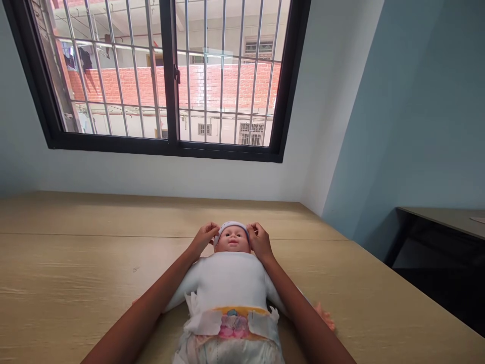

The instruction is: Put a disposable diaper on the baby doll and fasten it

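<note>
A baby doll (231, 278) lies face up on the wooden table, its head toward the window. On its head sits a white baby hat (232, 224), pulled down to the forehead. My left hand (206, 236) pinches the hat's edge at the left side of the head. At the right side my right hand (260, 240) has its fingers curled on the other edge of the hat. The doll's white cloth body shows between my forearms, and a diaper (235, 328) with a coloured front is fastened around its waist. My forearms partly cover the doll's arms.
The pale wooden table (94, 268) runs back to the wall under a dark-framed window (174, 146) with bars outside. Its right edge slopes toward me. Beyond that edge stands another dark-legged table (439, 220) against the blue wall.
</note>
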{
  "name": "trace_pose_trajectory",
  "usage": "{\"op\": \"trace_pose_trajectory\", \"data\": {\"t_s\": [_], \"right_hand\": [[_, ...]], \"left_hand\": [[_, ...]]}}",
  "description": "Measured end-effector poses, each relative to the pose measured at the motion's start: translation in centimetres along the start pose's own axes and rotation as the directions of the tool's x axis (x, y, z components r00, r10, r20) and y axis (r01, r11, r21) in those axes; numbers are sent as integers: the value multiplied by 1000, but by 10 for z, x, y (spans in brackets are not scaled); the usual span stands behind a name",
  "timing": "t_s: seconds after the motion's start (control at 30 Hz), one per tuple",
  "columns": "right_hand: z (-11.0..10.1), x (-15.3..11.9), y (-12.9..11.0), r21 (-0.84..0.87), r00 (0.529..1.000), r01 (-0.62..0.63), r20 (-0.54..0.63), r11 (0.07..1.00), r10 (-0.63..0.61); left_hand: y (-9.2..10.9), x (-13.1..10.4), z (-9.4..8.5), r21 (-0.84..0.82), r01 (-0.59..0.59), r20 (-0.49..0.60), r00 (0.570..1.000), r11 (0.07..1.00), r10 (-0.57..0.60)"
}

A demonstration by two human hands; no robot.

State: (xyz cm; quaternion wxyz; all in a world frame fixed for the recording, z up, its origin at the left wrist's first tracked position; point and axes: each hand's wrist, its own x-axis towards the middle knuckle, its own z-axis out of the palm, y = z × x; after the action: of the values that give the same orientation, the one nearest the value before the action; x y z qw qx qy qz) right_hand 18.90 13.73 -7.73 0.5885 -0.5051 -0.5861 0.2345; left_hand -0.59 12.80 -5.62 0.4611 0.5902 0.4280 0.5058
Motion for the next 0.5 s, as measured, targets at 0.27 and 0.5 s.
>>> {"op": "trace_pose_trajectory", "data": {"t_s": [0.27, 0.5], "right_hand": [[-1, 1, -9, 24, 999, 33, 38, 999, -34], [-1, 2, -8, 53, 999, 15, 38, 998, -17]], "left_hand": [[-1, 1, 0, -2, -28, 3, 1000, 1000, 28], [4, -2, 0, -38, -85, -19, 996, 996, 84]]}}
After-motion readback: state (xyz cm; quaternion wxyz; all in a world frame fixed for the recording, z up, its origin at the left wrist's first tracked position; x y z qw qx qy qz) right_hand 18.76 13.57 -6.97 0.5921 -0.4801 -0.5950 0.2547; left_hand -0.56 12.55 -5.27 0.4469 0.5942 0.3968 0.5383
